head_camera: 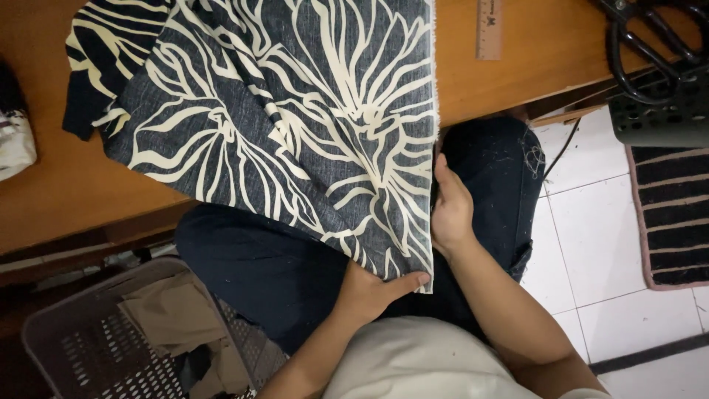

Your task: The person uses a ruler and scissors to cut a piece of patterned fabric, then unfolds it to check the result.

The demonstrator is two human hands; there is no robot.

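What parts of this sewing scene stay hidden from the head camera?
- Left hand: most fingers tucked under the dark blue cream-patterned fabric.
- Right hand: fingertips behind the fabric's edge.
- Black scissors: cut off by the top edge.
- Wooden ruler: cut off at the top; markings too small.

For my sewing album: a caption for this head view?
Both hands, left hand and right hand, hold the edge of dark leaf-patterned fabric draped off a wooden table.

A wooden counter (66, 192) stood over a white tiled floor (598, 244), with a striped dark rug (676, 214) at right and a grey perforated plastic basket (81, 340) of scraps below.
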